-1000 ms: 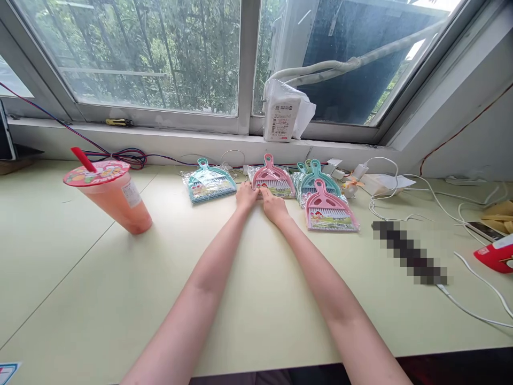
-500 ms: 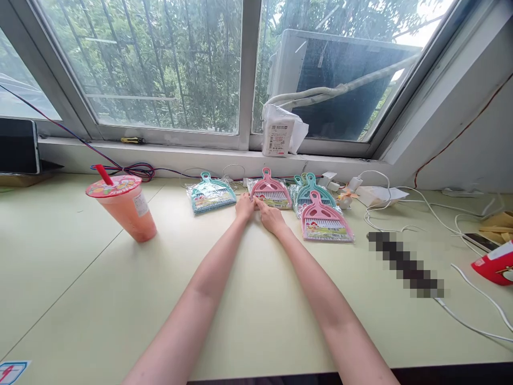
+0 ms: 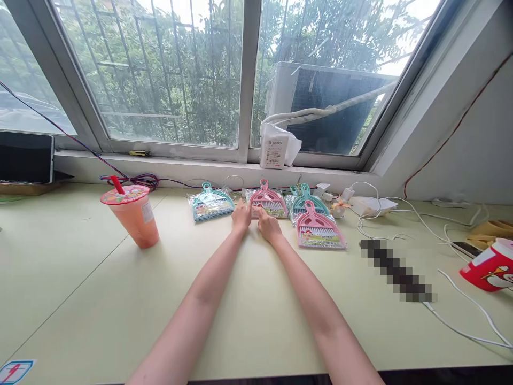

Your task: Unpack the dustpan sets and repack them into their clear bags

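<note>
A pink dustpan and brush set (image 3: 272,206) in clear plastic wrap lies flat at the back middle. At its near left corner my left hand (image 3: 241,216) is closed, the forefinger along the wrapped edge. Close beside it, my right hand (image 3: 269,225) is also closed at that corner, fingers curled and forefinger pointing left. The exact grip of the fingertips is small and partly hidden. Left of my hands lies a blue-green wrapped set (image 3: 212,205). To the right, another pink set (image 3: 320,235) overlaps a blue-green set (image 3: 308,199), with more handles behind.
An orange drink cup (image 3: 138,222) with a red straw stands on the left. White cables (image 3: 465,326) and a blurred dark strip (image 3: 395,270) lie on the right, near a red cup (image 3: 489,267). A tablet (image 3: 26,158) leans at the back left; a wrapped box (image 3: 274,152) sits on the sill.
The view has tilted up and shifted slightly, so the tabletop things appear lower. My fingers remain at the pink set's corner, with the left hand's fingers a little more raised.
</note>
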The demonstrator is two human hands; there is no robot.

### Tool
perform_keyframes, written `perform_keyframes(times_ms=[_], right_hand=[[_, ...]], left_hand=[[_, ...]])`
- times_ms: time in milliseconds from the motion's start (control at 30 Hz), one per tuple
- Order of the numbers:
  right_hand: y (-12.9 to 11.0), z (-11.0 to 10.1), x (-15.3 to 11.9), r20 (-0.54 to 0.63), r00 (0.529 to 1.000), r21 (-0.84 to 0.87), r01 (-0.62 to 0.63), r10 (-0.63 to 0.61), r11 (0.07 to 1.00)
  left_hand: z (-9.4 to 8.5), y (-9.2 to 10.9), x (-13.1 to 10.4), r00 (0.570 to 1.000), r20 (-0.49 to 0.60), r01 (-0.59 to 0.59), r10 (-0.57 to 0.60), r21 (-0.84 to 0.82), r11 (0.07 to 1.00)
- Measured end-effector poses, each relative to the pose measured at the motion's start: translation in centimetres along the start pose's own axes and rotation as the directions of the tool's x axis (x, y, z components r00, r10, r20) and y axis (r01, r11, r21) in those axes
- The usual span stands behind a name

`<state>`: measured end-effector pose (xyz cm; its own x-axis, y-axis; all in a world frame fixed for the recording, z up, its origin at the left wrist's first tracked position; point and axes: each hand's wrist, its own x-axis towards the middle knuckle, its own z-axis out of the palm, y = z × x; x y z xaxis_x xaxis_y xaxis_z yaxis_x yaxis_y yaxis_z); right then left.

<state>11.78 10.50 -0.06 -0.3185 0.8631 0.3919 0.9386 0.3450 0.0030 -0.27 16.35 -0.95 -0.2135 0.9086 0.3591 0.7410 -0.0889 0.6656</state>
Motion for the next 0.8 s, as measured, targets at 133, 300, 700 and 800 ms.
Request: perform_keyframes(times_ms=[133, 300, 700, 800], right_hand=[[-0.5, -0.7, -1.5, 0.031, 0.996, 0.014, -0.086, 0.086, 0.996], [-1.9, -1.3, -4.7, 0.041, 0.991, 0.086, -0.129, 0.126, 0.988], [-3.6, -2.0, -7.5, 0.122, 0.993, 0.233, -0.019, -0.010, 0.972], [-3.5, -1.8, -7.4, 0.123, 0.992, 0.247, -0.014, -0.017, 0.969]], left_hand=[[-2.3, -0.9, -0.7, 0.976, -0.218, 0.011, -0.001, 0.049, 0.999], [-7.7, -5.2, -0.5, 0.847, -0.501, 0.233, -0.179, 0.046, 0.971], [-12.1, -10.2, -1.8, 0.836, -0.403, 0.414, -0.372, 0.019, 0.910], [-12.4, -9.4, -2.6, 0.839, -0.470, 0.331, -0.274, 0.040, 0.943]])
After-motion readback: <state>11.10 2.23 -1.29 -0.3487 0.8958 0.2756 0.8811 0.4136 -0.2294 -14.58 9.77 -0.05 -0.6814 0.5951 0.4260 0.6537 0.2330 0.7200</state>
